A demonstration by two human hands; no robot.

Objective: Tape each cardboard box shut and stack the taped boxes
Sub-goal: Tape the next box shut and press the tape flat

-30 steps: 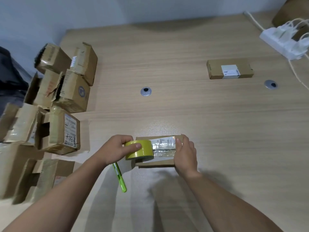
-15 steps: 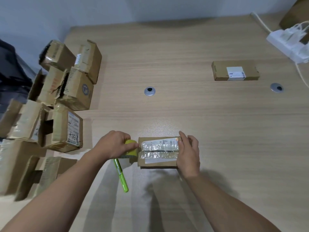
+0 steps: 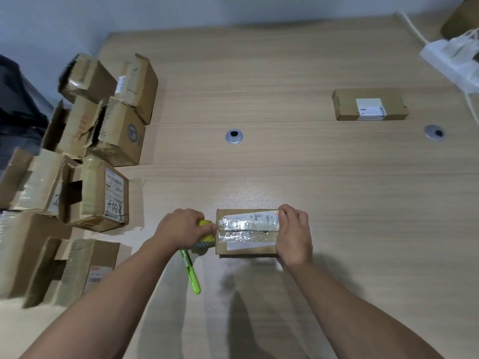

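A small flat cardboard box (image 3: 246, 248) lies on the wooden table (image 3: 285, 177) in front of me, with shiny clear tape stretched across its white label. My left hand (image 3: 181, 230) grips a yellow-green tape roll (image 3: 206, 230) at the box's left end, mostly hidden under the fingers. My right hand (image 3: 294, 233) holds the box's right end, fingers curled over its edge and thumb on the tape. A second flat box (image 3: 369, 104) with a white label lies far right on the table.
A green utility knife (image 3: 191, 273) lies just below my left hand. Several worn cardboard boxes (image 3: 103, 193) crowd the table's left edge. Two round cable grommets (image 3: 234, 136) sit mid-table. A white power strip (image 3: 451, 60) with plugs occupies the far right corner.
My left hand has pulled the tape roll leftward off the top of the box to its left end, leaving tape laid along the top. My right hand stayed on the right end.
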